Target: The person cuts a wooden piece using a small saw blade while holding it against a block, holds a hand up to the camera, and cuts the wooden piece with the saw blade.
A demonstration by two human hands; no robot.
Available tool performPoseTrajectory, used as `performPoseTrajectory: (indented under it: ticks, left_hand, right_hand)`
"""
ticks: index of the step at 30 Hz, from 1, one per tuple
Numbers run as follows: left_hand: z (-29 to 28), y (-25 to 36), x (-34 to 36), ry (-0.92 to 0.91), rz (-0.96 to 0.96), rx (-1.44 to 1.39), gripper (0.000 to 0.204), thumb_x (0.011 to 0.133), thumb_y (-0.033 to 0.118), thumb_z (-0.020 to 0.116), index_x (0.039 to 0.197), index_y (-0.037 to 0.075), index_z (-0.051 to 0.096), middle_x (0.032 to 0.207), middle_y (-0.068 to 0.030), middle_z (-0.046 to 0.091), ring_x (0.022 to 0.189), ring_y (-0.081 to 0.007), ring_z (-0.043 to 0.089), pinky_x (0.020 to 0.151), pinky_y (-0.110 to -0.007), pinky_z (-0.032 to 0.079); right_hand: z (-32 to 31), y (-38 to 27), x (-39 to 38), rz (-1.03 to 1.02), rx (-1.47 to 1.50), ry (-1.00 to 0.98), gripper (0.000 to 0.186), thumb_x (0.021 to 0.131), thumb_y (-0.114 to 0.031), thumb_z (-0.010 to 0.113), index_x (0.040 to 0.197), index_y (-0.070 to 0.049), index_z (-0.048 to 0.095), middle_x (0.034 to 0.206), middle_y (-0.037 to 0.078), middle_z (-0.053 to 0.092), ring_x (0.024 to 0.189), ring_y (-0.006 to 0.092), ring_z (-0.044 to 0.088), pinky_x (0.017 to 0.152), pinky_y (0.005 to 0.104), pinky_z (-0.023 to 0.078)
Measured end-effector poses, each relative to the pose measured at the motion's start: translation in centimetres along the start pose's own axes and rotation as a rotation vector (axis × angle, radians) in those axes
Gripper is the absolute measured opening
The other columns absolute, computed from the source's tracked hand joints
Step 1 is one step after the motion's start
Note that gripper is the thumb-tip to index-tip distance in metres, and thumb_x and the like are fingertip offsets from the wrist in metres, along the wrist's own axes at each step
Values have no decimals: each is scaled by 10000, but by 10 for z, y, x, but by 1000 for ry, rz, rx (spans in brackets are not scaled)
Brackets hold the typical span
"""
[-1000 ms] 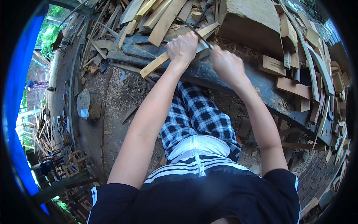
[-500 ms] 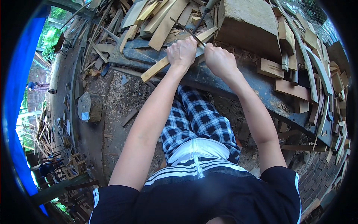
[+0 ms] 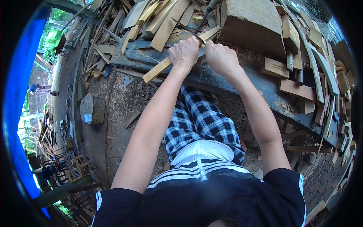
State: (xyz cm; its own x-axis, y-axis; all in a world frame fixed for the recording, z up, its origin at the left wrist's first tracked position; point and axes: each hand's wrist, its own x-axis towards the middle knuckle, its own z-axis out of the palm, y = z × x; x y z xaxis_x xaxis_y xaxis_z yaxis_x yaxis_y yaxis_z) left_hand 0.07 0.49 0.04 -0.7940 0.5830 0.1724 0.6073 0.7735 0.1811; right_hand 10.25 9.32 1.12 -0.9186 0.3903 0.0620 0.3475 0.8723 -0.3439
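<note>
My left hand (image 3: 183, 53) is closed on a pale wooden strip (image 3: 157, 70), which lies slantwise over the dark, worn bench (image 3: 132, 53). My right hand (image 3: 221, 56) makes a fist on the handle of a narrow dark blade-like tool (image 3: 185, 27); whether it is a file or a knife I cannot tell. The blade crosses the strip just above my left knuckles and points up and left. The handle is mostly hidden in my fingers.
Offcuts (image 3: 168, 19) are piled behind my hands, beside a large wooden block (image 3: 251, 22). More boards (image 3: 297, 89) crowd the bench's right side. A stump (image 3: 92, 108) stands on the littered ground at left. A distant person (image 3: 39, 89) appears near the blue tarp (image 3: 22, 132).
Compared with a second earlier, my right hand has moved up and left toward my left hand, carrying the tool along. My left hand stays on the strip.
</note>
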Motion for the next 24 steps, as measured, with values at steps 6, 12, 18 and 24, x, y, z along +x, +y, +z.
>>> performPoseTrajectory:
  ticks: [6,12,18,24]
  left_hand:
    - [0,-7,-2,36,-16,15,508,957,336,363,727,48,713,763,-217,681,743,-398,682,723,-480,533]
    - [4,-1,1,67,-5,-1,518,955,337,369,694,48,710,746,-213,679,736,-400,681,714,-478,537]
    - [-1,-8,-1,3,-16,-1,502,964,350,349,782,46,704,789,-237,675,760,-421,671,722,-509,529]
    - [2,-2,-2,76,-29,-40,518,939,339,384,692,23,712,753,-230,675,723,-397,682,715,-478,537]
  right_hand:
    - [-30,2,-76,142,-8,-166,132,877,-113,440,882,4,500,778,255,659,748,413,666,632,514,527]
    - [0,3,-7,-30,-47,56,153,864,-115,460,876,-1,560,742,214,678,691,369,690,586,468,551]
    - [-13,3,-35,-24,-118,-12,151,874,-131,467,866,-16,565,726,214,676,667,352,690,571,461,546]
    - [-8,6,-49,3,-93,41,134,863,-124,468,842,-20,550,661,214,653,612,366,673,543,472,532]
